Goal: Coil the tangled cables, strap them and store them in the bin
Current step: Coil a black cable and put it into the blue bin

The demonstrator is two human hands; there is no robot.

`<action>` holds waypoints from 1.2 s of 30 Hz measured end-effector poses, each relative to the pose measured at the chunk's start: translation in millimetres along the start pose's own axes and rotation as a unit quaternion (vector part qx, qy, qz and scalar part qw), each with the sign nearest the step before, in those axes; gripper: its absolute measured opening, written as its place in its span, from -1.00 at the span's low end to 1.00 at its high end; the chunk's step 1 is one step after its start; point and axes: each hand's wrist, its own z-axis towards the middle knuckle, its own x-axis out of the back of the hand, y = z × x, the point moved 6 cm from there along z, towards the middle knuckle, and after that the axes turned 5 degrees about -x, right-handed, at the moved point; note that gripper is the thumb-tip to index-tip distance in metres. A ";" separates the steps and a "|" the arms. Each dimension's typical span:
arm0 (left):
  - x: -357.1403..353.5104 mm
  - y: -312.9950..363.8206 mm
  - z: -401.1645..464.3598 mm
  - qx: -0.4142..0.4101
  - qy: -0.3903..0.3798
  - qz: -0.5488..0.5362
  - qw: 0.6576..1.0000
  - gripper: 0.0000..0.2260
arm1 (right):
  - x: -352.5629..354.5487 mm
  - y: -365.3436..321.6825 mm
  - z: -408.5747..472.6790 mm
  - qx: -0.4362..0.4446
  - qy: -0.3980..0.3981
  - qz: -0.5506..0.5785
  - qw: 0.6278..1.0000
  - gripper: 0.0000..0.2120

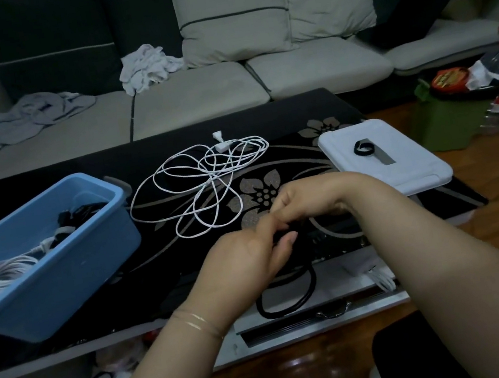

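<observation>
My left hand [246, 258] and my right hand [308, 199] meet over the table's front edge, both closed on a coiled black cable [292, 299] whose loop hangs down below them. A tangled white cable [204, 182] with white plugs lies spread on the black floral table [172, 266] behind my hands. The blue bin [59, 277] stands at the left and holds a coiled white cable [3, 273] and a black cable [82, 213]. A rolled black strap [363, 149] rests on the white lid [402, 171] at the right.
A sofa [194, 99] with cushions and crumpled clothes runs behind the table. Bottles and a green stool [447, 124] crowd the floor at the right. A shelf with a drawer handle [333, 312] sits below the tabletop.
</observation>
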 end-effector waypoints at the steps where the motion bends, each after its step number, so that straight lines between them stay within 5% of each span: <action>1: 0.7 0.8 -0.1 -0.012 0.004 0.013 1.000 -0.64 | 0.1 -0.5 -0.9 0.005 -0.003 -0.001 1.000 -0.62; 5: -1.7 0.1 -1.6 -0.042 -0.004 0.042 0.998 -0.63 | -0.9 -5.3 2.1 0.022 0.020 -0.002 1.000 -0.83; 15: 2.5 14.0 -0.7 -0.086 -0.016 0.098 0.991 -0.71 | -6.3 -8.7 2.2 0.018 0.015 -0.068 0.997 -0.69; 19: 6.7 5.5 3.5 -0.087 0.011 0.149 0.985 -0.68 | 8.2 -21.2 2.0 0.075 0.163 -0.038 0.983 -0.78; 23: 6.1 -11.0 10.8 -0.119 0.061 0.159 0.978 -0.68 | 29.1 -39.1 -14.0 0.155 0.359 -0.044 0.919 -0.91; 25: 1.4 -15.4 10.0 -0.128 0.074 0.158 0.976 -0.70 | 30.3 -40.5 -15.9 0.157 0.395 -0.098 0.900 -0.91; 30: -10.6 -25.6 3.5 -0.064 0.082 0.114 0.988 -0.68 | 19.7 -30.8 -5.3 0.135 0.368 -0.166 0.905 -0.98; 36: -20.5 -37.2 -9.6 0.095 0.085 -0.104 0.986 -0.72 | 9.0 -3.4 4.6 0.068 0.316 -0.034 0.946 -0.87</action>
